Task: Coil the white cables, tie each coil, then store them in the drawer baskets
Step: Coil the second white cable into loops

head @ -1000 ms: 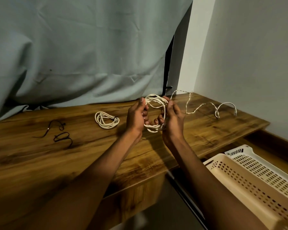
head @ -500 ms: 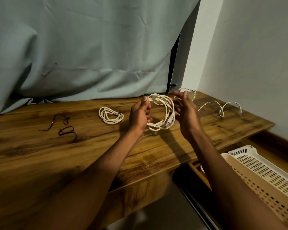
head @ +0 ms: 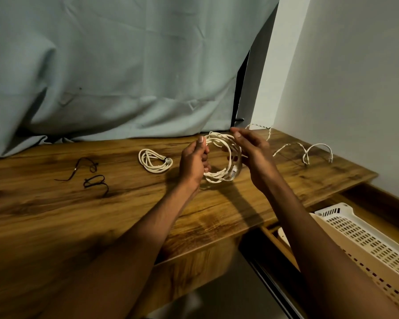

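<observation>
A dark, grained wooden worktop [head: 55,215] fills the lower left, seen from above by a head-worn camera. A pale grey-blue curtain [head: 124,65] hangs behind it, its hem resting on the back edge. A plain white wall [head: 355,88] closes the right side, meeting the worktop at a corner.

Held just above the middle of the worktop is a loose coil of white cable [head: 221,157], several loops with a plug hanging at the bottom. The left hand [head: 194,161] grips the coil's left side, thumb and fingers pressed together around the strands. The right hand [head: 251,153] is at the coil's right side, fingers half curled and reaching over the top loops; whether it pinches a strand cannot be told.

To the left of the hands a smaller, finished white cable coil [head: 153,161] lies flat. Further left lie two thin black ties [head: 92,174], bent and separate. At the far right corner an uncoiled white cable [head: 309,150] snakes along the worktop.

Below the worktop's right end an open drawer holds two perforated plastic baskets [head: 355,233] side by side, one white and one cream; the right forearm hides part of them.
</observation>
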